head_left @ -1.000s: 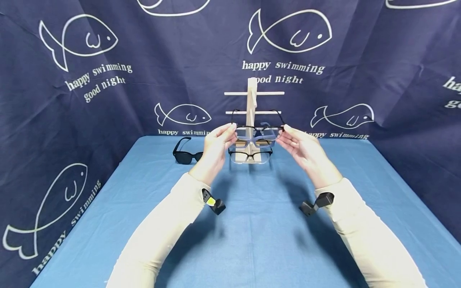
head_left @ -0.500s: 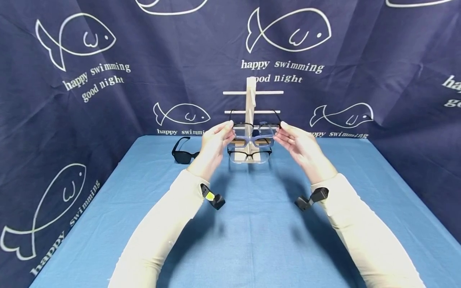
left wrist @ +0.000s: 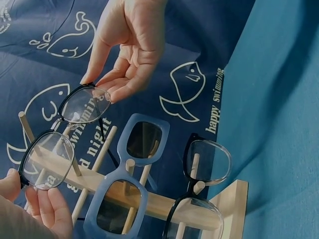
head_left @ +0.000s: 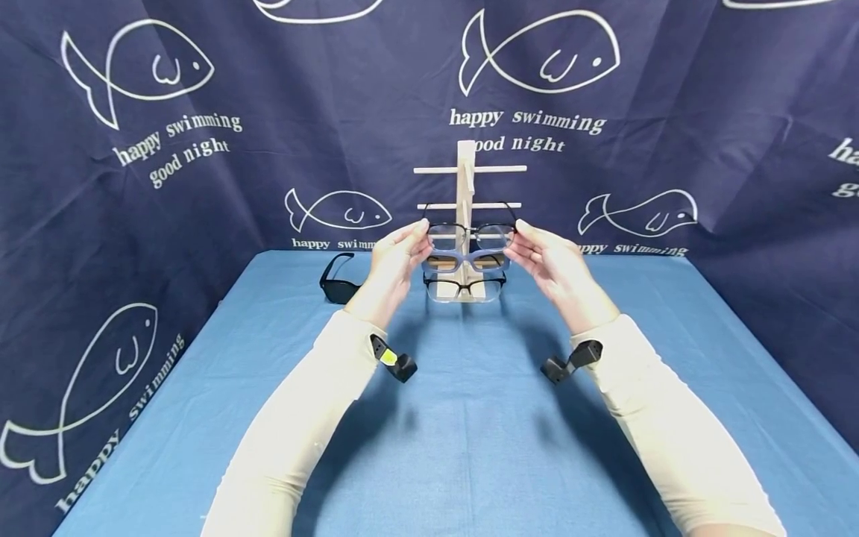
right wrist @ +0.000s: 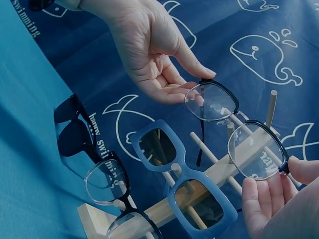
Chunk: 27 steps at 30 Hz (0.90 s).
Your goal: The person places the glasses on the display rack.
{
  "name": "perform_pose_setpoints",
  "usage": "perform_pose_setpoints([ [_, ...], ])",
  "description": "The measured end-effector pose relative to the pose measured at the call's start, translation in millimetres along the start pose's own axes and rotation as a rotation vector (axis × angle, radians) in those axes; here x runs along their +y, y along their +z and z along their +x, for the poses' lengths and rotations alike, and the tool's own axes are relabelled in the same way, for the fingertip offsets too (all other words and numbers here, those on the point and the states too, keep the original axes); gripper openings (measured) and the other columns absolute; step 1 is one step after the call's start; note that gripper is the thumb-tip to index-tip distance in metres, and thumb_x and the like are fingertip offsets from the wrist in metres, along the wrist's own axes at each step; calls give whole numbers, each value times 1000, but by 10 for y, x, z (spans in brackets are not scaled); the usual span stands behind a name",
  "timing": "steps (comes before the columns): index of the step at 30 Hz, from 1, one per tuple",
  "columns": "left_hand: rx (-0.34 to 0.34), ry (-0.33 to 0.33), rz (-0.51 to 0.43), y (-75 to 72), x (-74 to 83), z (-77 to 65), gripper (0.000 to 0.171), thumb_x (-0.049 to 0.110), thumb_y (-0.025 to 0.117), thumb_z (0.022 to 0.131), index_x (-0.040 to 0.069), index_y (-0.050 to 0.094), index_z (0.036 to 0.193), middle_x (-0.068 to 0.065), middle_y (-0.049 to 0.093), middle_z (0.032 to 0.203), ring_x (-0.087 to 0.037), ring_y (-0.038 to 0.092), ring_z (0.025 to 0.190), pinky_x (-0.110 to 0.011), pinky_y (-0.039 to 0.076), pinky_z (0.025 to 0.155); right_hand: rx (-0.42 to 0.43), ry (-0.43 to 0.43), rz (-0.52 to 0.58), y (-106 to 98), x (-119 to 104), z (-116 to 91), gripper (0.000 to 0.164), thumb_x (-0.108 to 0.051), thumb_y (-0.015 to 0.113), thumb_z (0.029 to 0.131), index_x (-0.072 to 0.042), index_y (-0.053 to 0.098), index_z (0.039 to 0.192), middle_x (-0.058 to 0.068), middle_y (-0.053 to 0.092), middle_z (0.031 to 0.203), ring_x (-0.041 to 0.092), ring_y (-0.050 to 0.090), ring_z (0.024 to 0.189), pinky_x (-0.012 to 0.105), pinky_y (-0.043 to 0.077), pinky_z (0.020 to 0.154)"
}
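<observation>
My left hand [head_left: 396, 265] and right hand [head_left: 552, 272] each pinch one outer end of a pair of black half-rim eyeglasses [head_left: 495, 237] between thumb and fingers. Their temples are unfolded and point back at the wooden display stand [head_left: 466, 168], near its second peg from the top. In the left wrist view the bridge of the eyeglasses sits beside the stand's post. Right below them, blue-framed sunglasses [left wrist: 118, 173] hang on the stand. Lower still hangs a second pair of black half-rim eyeglasses [left wrist: 209, 162].
Black sunglasses [head_left: 341, 291] lie on the blue tablecloth [head_left: 470, 418] left of the stand, partly hidden by my left arm. The stand's top crossbar [head_left: 499, 169] bears no glasses. A dark blue curtain [head_left: 335, 97] with fish drawings hangs close behind.
Both hands have carried the half-rim eyeglasses slightly left and up in the head view, closer to the stand. The glasses hanging below have stayed in place.
</observation>
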<state>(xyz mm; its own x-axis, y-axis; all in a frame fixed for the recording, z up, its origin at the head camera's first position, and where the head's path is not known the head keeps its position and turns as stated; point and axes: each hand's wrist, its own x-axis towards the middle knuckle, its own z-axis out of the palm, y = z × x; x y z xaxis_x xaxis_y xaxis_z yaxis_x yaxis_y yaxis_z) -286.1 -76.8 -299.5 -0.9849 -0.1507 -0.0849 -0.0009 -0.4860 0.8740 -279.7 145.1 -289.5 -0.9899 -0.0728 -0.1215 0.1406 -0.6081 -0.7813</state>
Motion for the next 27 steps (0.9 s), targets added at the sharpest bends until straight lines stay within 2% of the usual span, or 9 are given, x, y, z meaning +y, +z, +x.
perform_pose_setpoints([
  [4, -6, -5, -6, -2, 8, 7, 34, 7, 67, 91, -6, 62, 122, 1, 65, 68, -9, 63, 68, -18, 59, 72, 3, -1, -4, 13, -4, 1, 14, -2, 67, 89, -3, 70, 76, 8, 69, 69, 16, 66, 65, 26, 63, 72],
  [7, -9, -5, -6, -2, 16, 15, 35, 7, 67, 91, -6, 62, 123, 1, 65, 68, -10, 63, 69, -18, 60, 73, 9, -1, -6, 21, -11, 0, 14, -2, 67, 89, -3, 70, 75, 8, 69, 69, 16, 66, 65, 26, 63, 72],
  [10, -3, 0, -7, -1, 25, 23, 35, 7, 67, 91, -7, 62, 123, 3, 65, 68, -10, 64, 70, -25, 59, 87, 18, 1, -6, 31, -13, 5, 8, -3, 70, 87, -2, 69, 79, 8, 69, 71, 17, 65, 67, 27, 63, 73],
  [13, 4, 5, -13, 1, 26, 33, 35, 5, 67, 91, -8, 61, 123, 3, 66, 68, -8, 63, 67, -36, 53, 101, 28, 4, -6, 40, -7, 17, 6, -3, 72, 85, -1, 69, 81, 8, 69, 71, 17, 65, 67, 27, 63, 73],
  [15, 8, 2, -18, -1, 24, 46, 35, 5, 67, 90, -8, 61, 123, 3, 66, 67, -8, 63, 65, -39, 50, 104, 33, 4, -7, 49, -1, 23, 5, -3, 73, 85, -1, 69, 81, 8, 69, 70, 17, 65, 66, 28, 63, 73],
  [17, 11, 0, -17, -2, 20, 61, 34, 6, 67, 90, -8, 62, 122, 3, 65, 67, -7, 62, 63, -35, 54, 99, 35, 4, -9, 52, 0, 29, 7, -2, 72, 85, -2, 69, 79, 8, 69, 70, 17, 65, 66, 27, 63, 72],
  [22, 18, 3, -17, -5, 3, 95, 33, 6, 68, 90, -7, 63, 120, 3, 65, 65, -8, 62, 64, -18, 60, 70, 27, 5, -16, 58, -3, 42, 16, -1, 67, 89, -5, 70, 74, 7, 69, 69, 16, 65, 65, 26, 63, 71],
  [25, 34, 17, -13, -1, -13, 103, 33, 6, 69, 89, -7, 63, 119, 4, 65, 65, -8, 62, 65, -17, 60, 67, 21, 14, -16, 57, -4, 46, 18, 0, 65, 90, -4, 70, 73, 7, 69, 68, 16, 65, 66, 26, 63, 71],
  [27, 43, 26, -8, 4, -30, 104, 33, 6, 69, 89, -7, 64, 119, 5, 66, 65, -9, 63, 65, -20, 61, 73, 17, 18, -14, 48, -2, 51, 19, 0, 65, 90, -4, 70, 73, 7, 69, 69, 16, 66, 67, 27, 63, 72],
])
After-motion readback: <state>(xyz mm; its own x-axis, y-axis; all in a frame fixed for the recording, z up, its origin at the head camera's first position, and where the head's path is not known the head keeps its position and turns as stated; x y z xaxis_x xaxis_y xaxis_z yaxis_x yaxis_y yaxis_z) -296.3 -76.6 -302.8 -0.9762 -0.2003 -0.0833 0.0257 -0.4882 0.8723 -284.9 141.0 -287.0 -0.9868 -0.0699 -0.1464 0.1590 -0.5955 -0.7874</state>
